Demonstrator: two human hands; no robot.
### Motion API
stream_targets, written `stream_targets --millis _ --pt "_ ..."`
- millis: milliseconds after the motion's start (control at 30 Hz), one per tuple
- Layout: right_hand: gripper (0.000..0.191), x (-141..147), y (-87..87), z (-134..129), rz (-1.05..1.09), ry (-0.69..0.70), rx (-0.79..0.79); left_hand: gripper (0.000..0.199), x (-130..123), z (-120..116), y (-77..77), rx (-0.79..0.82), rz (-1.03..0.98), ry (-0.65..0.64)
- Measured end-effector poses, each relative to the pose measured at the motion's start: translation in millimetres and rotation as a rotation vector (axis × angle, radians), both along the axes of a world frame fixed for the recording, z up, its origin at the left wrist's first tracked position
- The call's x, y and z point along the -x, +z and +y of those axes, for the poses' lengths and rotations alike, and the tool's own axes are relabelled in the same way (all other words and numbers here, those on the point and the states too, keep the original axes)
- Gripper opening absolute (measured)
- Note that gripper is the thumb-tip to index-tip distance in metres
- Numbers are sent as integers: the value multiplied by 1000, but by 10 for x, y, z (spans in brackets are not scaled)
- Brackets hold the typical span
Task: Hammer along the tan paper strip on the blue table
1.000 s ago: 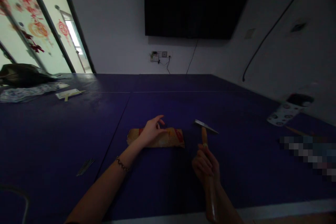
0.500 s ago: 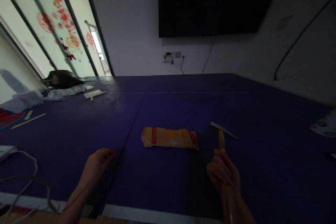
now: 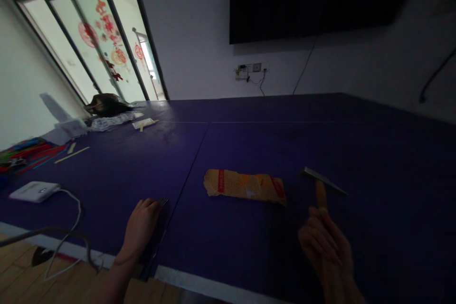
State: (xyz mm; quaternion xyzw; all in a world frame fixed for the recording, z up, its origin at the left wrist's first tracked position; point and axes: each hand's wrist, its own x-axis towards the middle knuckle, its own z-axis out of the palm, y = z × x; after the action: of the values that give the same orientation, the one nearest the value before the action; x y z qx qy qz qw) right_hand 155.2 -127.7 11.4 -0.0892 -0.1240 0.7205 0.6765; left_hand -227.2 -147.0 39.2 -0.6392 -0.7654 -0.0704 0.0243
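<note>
My right hand (image 3: pixel 324 242) is wrapped round the wooden handle of a hammer (image 3: pixel 321 194), whose long, narrow metal head points away from me above the table. At the left, my left hand (image 3: pixel 144 223) is closed, its fingertips pinching a small bunch of thin metal nails (image 3: pixel 164 201) close to the tabletop seam. Between the hands lies a flat, torn piece of brown cardboard (image 3: pixel 233 185) with red bands and orange patches.
The dark blue table (image 3: pixel 228 247) has a pale front edge. A white power bank (image 3: pixel 34 192) with a cable lies at the left, and coloured strips (image 3: pixel 39 154) lie behind it. Farther back are a dark bag (image 3: pixel 107 105) and a small white tray (image 3: pixel 144 123).
The view has shifted to the left, bringing more of the white power bank in. Metal nails now show at my left fingertips. The hammer stays in my right hand.
</note>
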Motion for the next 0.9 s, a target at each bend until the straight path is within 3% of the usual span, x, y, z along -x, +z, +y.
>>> stream_targets --millis 333,600,767,900 --pt "21 10 11 -5 158 17 30 33 22 61 -47 56 62 -31" --pt "22 22 26 2 92 1 64 26 -11 139 55 202 94 -40" --pt "22 21 20 3 116 5 83 16 -18 195 68 248 -37 -23" --pt "22 -24 -61 37 140 56 3 14 -59 184 50 36 -361 0"
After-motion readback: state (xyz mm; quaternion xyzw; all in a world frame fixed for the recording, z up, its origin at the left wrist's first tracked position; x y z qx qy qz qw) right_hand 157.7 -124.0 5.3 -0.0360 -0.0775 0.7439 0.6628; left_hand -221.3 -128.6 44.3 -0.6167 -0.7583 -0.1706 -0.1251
